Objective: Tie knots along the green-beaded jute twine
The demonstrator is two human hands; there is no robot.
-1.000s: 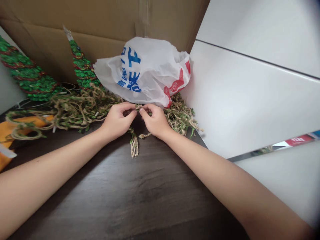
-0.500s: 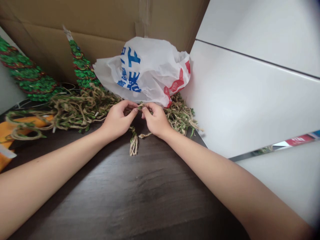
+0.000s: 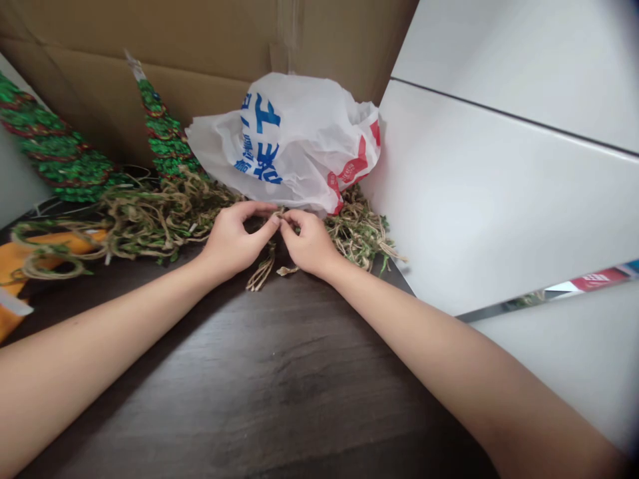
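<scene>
Thumb and fingers of my left hand pinch a piece of green-and-tan twine in front of the plastic bag. My right hand pinches the same twine close beside it, the fingertips almost meeting. Loose strands of it hang below my hands onto the dark table. A tangled pile of leafy twine spreads to the left, and a smaller heap of it lies right of my right hand. The exact spot being gripped is mostly covered by my fingers.
Behind my hands lies a crumpled white plastic bag with blue and red print. A cardboard box stands behind it. Two green tinsel trees are at left, above an orange item. White tiles border the dark wood surface.
Both hands have dipped slightly and drawn closer together at the fingertips. The loose strands below them have swung a little left and up.
</scene>
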